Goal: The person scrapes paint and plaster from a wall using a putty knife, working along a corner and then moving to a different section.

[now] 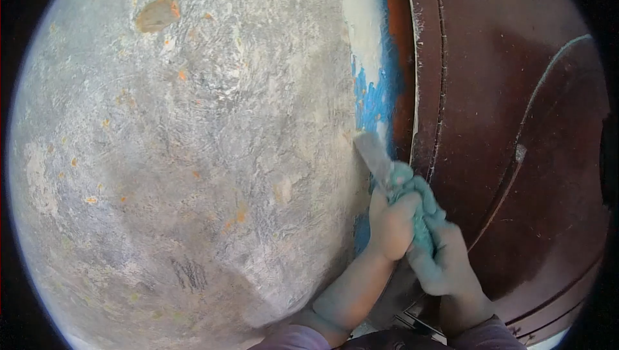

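A flat scraper point(374, 156) with a pale, dusty blade points up and left, its tip at the edge of a blue and white painted strip point(377, 95) on the wall. My left hand point(393, 226) is closed near the base of the blade. Just below and to the right, my right hand point(446, 256) is also closed around the handle end. Bunched teal material point(420, 211) shows between and over the fingers; whether it is cloth or glove I cannot tell. The handle itself is mostly hidden.
A rough grey plaster wall point(193, 130) with orange specks and a brown patch point(158, 16) fills the left. Right of the painted strip stands a dark brown door-like panel point(503, 105) with grooves and a pale curved line. A brown frame edge point(405, 60) runs between them.
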Demonstrator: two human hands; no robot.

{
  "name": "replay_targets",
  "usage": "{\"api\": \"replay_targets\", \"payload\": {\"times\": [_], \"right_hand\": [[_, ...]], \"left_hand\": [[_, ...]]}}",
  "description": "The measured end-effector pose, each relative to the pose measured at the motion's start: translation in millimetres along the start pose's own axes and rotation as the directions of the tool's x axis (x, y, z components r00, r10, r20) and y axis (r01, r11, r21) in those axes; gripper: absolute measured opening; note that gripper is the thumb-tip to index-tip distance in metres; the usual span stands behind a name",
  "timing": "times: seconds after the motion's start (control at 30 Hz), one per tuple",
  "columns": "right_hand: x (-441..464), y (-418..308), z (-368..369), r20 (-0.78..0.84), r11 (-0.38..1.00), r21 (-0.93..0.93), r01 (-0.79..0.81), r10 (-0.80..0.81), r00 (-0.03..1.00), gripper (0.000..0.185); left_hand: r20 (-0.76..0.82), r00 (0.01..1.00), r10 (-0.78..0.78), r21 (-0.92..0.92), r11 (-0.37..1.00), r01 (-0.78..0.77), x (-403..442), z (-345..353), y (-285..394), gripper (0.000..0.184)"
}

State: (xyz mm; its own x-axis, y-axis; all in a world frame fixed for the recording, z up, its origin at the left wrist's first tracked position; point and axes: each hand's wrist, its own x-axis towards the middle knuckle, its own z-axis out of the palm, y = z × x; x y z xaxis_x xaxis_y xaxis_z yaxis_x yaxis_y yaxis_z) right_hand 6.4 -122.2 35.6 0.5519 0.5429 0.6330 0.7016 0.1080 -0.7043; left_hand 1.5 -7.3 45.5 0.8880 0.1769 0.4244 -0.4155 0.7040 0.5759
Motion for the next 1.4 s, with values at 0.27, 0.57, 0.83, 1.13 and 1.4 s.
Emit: {"api": "replay_targets", "payload": {"times": [0.27,0.57,0.83,1.13,1.4], "right_hand": [[7,14,13,-0.05,0.999,0.034,-0.016,0.018,0.999,0.013],[-32,52,32,0.02,0.982,0.178,-0.065,0.062,0.998,0.022],[-29,44,31,-0.156,0.99,0.138,0.021,0.001,0.988,0.05],[-20,39,20,-0.067,0.994,0.092,-0.053,0.06,0.996,0.04],[-18,33,10,-0.005,0.987,0.087,-0.132,0.133,0.991,0.04]], "left_hand": [[-0.055,0.998,-0.04,0.205,0.977,0.05,9,2,14,0.021],[0.048,0.997,-0.064,0.286,0.957,0.047,-21,-59,-12,0.031],[0.124,0.991,0.049,0.285,0.955,-0.083,-24,-64,-18,0.05],[0.098,0.979,0.176,0.321,0.926,-0.199,-25,-49,-29,0.054],[0.091,0.946,0.31,0.36,0.876,-0.321,-22,-35,-42,0.045]]}}
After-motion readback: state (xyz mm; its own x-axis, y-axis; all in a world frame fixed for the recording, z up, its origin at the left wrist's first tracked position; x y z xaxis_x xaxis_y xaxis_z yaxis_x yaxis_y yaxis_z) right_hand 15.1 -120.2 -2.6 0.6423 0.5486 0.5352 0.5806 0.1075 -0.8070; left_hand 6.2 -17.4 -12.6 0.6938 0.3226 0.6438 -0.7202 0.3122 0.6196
